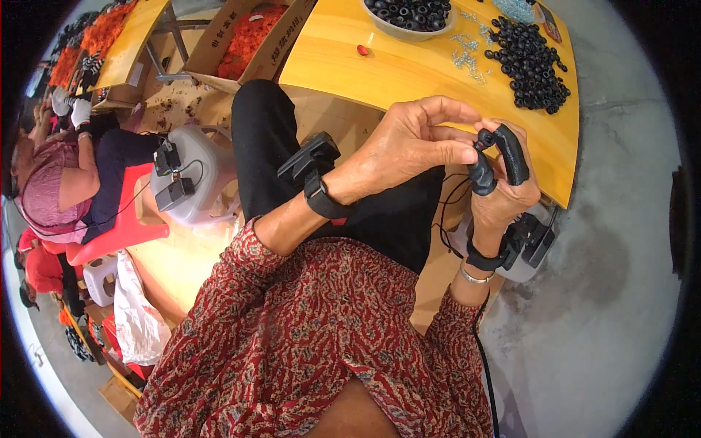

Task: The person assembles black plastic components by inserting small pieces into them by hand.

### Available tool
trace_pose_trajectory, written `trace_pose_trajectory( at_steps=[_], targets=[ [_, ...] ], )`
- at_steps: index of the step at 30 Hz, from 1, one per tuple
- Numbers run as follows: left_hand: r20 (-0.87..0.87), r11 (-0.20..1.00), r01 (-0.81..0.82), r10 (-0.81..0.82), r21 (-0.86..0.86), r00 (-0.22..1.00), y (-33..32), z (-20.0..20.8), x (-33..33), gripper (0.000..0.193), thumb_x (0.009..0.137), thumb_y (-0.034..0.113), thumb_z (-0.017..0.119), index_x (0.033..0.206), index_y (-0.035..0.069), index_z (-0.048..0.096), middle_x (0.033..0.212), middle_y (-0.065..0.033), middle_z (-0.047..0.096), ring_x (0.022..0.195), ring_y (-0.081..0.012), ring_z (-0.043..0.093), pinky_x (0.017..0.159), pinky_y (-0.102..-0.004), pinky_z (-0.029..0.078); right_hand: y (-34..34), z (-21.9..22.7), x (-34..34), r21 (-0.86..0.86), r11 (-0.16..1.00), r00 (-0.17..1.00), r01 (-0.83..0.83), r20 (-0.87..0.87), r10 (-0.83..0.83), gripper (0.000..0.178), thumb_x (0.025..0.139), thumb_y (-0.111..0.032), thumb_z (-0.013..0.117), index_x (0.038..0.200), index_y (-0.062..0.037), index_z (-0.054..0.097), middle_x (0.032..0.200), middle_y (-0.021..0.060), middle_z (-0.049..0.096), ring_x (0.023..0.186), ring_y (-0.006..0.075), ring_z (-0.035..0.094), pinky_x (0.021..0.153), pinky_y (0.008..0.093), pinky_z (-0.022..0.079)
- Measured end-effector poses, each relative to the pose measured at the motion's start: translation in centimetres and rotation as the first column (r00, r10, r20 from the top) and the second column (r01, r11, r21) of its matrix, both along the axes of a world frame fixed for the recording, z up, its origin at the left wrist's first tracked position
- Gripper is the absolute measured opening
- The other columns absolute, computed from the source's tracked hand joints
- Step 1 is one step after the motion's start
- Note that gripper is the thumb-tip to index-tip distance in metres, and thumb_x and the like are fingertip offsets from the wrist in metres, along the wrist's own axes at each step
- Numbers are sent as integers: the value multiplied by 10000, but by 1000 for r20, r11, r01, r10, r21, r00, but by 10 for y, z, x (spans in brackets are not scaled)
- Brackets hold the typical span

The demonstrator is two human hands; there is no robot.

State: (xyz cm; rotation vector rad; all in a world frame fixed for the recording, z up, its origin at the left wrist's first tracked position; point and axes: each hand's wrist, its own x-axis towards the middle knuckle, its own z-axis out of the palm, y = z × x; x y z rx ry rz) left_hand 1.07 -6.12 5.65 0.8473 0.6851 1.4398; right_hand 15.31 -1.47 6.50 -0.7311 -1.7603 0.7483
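Above the near right edge of the yellow table [328, 62], my two hands meet. Black covers wrap the thumb and a finger of my right hand [504, 182], which pinches a small black round part [485, 138]. My left hand [416, 139] comes in from the left, thumb and fingertips closed against that part; whatever else they grip is too small to make out. On the table beyond lies a pile of black ring-like parts [527, 69]. Nearby are scattered small silvery, clear-looking bits [467, 55].
A white bowl [416, 33] of black round parts stands at the table's far side, near a small red piece [362, 50]. Cardboard boxes [208, 47] hold orange material. To the left, a person in white gloves [80, 113] sits by a grey stool [191, 175]. A cable [482, 358] hangs beside my right arm.
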Motion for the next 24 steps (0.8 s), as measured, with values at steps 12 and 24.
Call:
trace_pose_trajectory(
  at_steps=[12,24],
  targets=[
    [-186,995,-52,35,-89,982,-6,20,-1,403,808,9,685,1181,-9,535,991,-63,633,915,-95,602,819,-220,507,-6,7,-1,55,996,993,68,91,-73,311,659,11,731,956,10,637,932,91,627,877,229,600,751,290,488],
    [-176,991,-20,42,129,983,-11,19,4,544,821,-55,633,1328,52,470,1024,-31,624,953,-77,573,878,-232,478,-11,10,4,-44,999,999,-22,-46,20,322,664,-17,749,963,22,637,948,107,631,899,214,600,769,285,484]
  ],
)
